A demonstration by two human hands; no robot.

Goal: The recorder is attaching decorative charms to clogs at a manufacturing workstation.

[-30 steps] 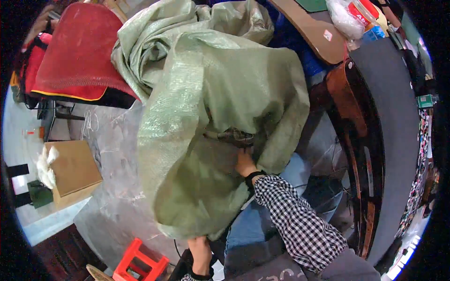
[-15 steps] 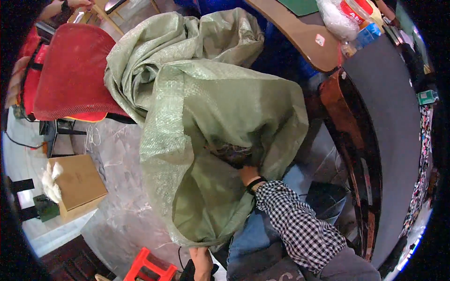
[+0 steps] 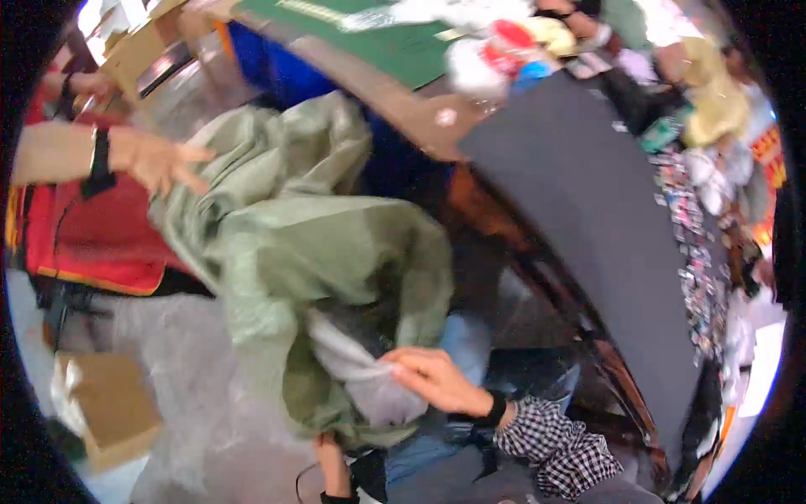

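A large green woven sack [image 3: 327,231] lies with its mouth facing me. My right hand [image 3: 432,380], its sleeve black-and-white checked, pinches a pale grey cloth [image 3: 374,388] at the sack's mouth. Part of that cloth still lies inside, and motion blurs it. Below the opening, my left hand [image 3: 332,464] grips the sack's lower rim, with its fingertips hidden by the sack. At the left, another person's hand [image 3: 159,160] with a black wristband reaches over the sack's far part, fingers spread.
A red chair [image 3: 105,231] stands left of the sack, with a cardboard box [image 3: 117,399] on the floor nearer me. To the right runs a dark grey table surface [image 3: 571,168]. Plastic bags [image 3: 478,71] and a green mat [image 3: 378,42] lie on the far table.
My right hand has come out of the sack's depth, drawing the grey cloth with it. Another person's hand has come in over the sack from the left. The view has shifted.
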